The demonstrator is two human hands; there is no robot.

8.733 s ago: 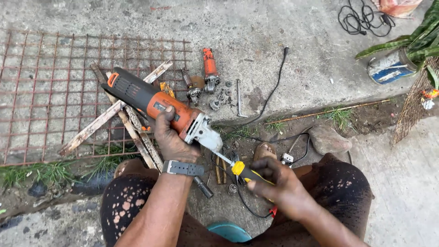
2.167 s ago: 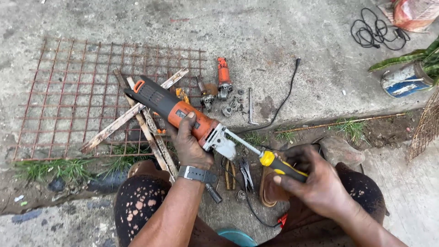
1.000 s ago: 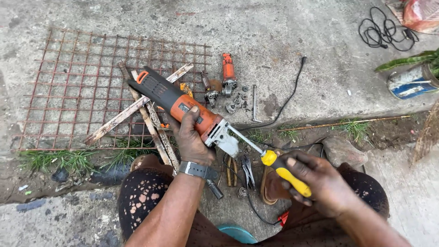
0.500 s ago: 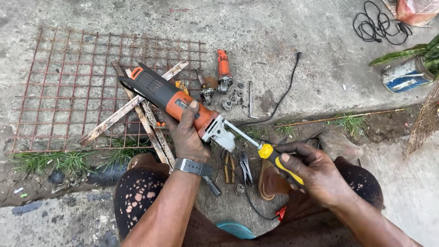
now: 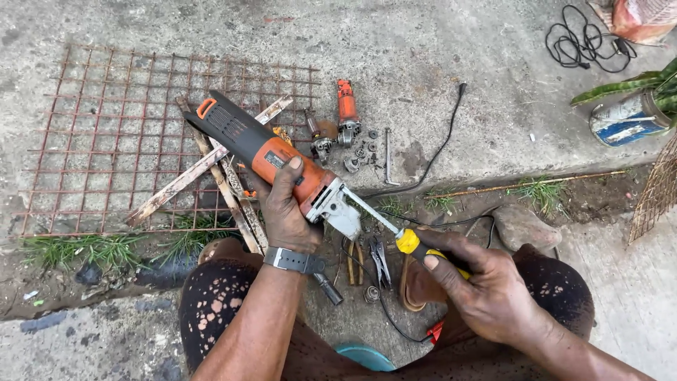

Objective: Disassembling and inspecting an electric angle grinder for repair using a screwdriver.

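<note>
Head view: left hand (image 5: 285, 212) grips grinder (image 5: 271, 159); right hand (image 5: 486, 293) holds screwdriver (image 5: 402, 236) against it.

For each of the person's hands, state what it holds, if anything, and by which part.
The left hand grips the orange and black power tool around the orange middle of its body. The right hand holds the screwdriver by its yellow handle.

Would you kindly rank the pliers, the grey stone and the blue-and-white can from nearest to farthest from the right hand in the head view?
From the right hand:
1. Pliers, just left of it.
2. Grey stone, above it.
3. Blue-and-white can, far upper right.
</note>
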